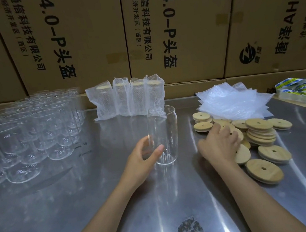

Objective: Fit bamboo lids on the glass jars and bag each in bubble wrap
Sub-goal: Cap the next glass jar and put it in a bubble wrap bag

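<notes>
Glass jar (163, 135), empty and lidless, stands upright near the middle of the steel table (82, 209), and everything else can be placed from it. Wrapped round its lower part from the left is the left hand (143, 159), thumb across the near side and fingers curled behind the glass, so the grip is closed on the jar. To the jar's right the right hand (219, 145) lies palm down on a loose heap of bamboo lids (260, 132), fingers spread over the discs and touching them; whether it has actually pinched one cannot be told, since the fingertips are hidden among the lids. Each lid is a round wooden disc with a small hole in it; some are stacked, others lie scattered flat, and the nearest one (263, 171) sits apart toward the viewer. Just behind the lids, farther right of the jar, rests a stack of flat bubble-wrap bags (230, 103). Directly behind the jar a row of four bagged jars (129, 97) stands upright with lids on, against a wall of cardboard cartons (91, 37). Well to the jar's left is a crowded block of empty glass jars (28, 133). Far right, beyond the bags, lie rolls of blue-and-yellow stickers (301, 89).
</notes>
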A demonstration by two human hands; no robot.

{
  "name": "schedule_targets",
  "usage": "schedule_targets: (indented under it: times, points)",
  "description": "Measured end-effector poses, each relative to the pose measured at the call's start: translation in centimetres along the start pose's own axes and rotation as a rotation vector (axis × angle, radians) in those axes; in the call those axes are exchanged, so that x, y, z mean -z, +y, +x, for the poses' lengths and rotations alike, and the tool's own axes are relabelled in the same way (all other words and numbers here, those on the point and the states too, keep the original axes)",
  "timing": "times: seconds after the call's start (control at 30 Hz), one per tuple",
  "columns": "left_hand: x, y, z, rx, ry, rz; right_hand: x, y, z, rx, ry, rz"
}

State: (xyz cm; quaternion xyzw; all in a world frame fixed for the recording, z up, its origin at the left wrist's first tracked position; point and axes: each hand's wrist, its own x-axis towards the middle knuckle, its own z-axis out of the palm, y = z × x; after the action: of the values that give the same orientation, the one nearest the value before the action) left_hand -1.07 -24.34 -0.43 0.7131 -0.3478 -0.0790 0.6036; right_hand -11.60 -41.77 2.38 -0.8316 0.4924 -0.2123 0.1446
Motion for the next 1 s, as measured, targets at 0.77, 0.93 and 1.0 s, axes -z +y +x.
schedule_targets:
  times: [0.77,0.93,1.0]
  points:
    - [0.1,0.4,-0.5,0.017,-0.075,0.084,-2.4,-0.3,0.6,0.332,-0.134,0.049]
    - [-0.1,-0.6,0.1,0.024,-0.046,0.073,0.1,-2.3,0.0,0.472,0.256,0.702]
    - [-0.2,-0.8,0.2,0.02,-0.038,0.055,1.4,-3.4,-0.6,0.586,0.347,0.899]
